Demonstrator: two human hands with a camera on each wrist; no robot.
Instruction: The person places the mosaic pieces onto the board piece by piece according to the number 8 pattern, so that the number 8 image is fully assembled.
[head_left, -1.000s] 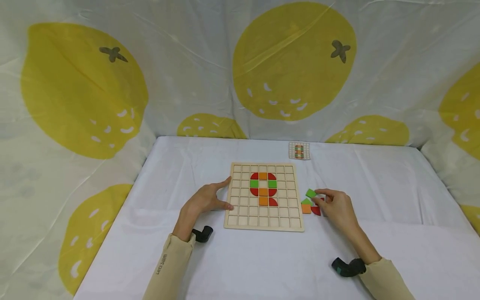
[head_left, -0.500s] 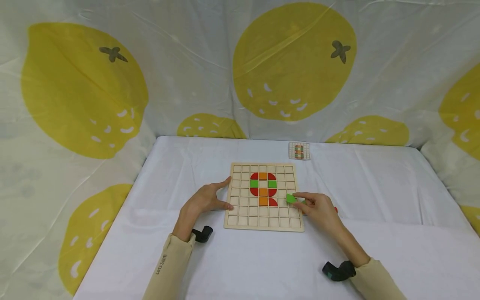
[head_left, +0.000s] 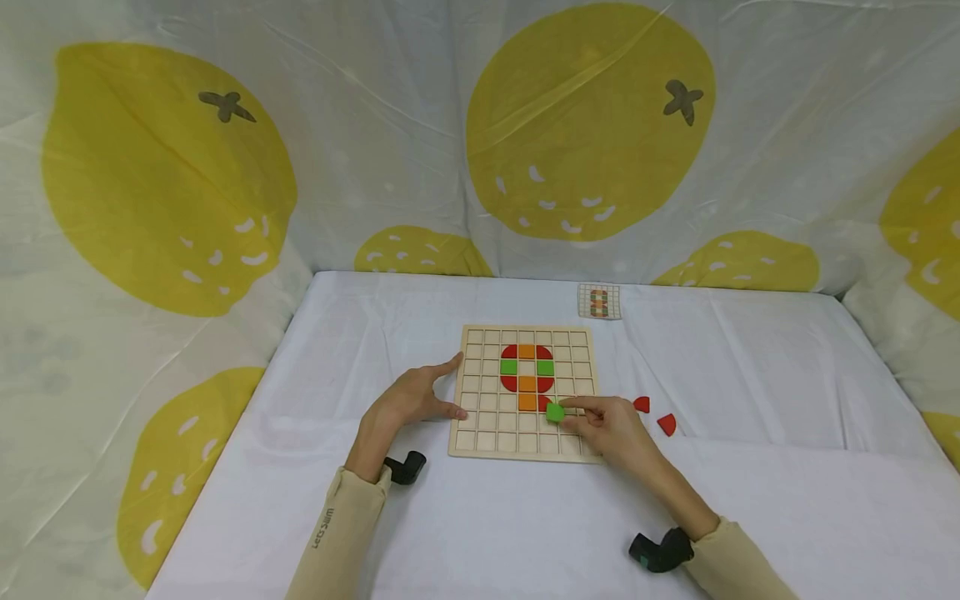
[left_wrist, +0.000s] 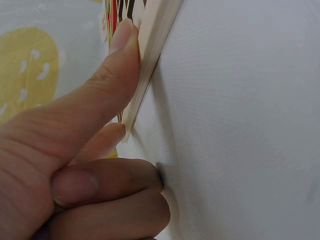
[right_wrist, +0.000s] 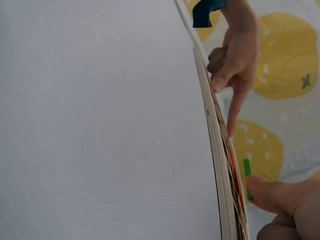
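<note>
Carrying the green tile point(head_left: 555, 412) further across the gridded board point(head_left: 486, 442)

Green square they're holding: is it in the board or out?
Out. The right hand pinches the green square; the right wrist view shows it off the board.

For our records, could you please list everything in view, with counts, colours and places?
Tablecloth: 1, white, work surface
Grid board: 1, pale wood, on tablecloth
Rounded pieces: 7 visible, red, five on board, two loose to its right
Orange tiles: 3, orange, on board
Green tiles: 2, green, on board
Held tile: 1, green, pinched above board
Pattern card: 1, multicoloured, beyond board
Backdrop cloth: count unclear, lemon-printed, back and sides
Sleeves: 2, beige, lower left and right
Wrist devices: 2, black, by sleeves
Left hand: 1, touching board's left edge
Right hand: 1, pinching held tile
</note>
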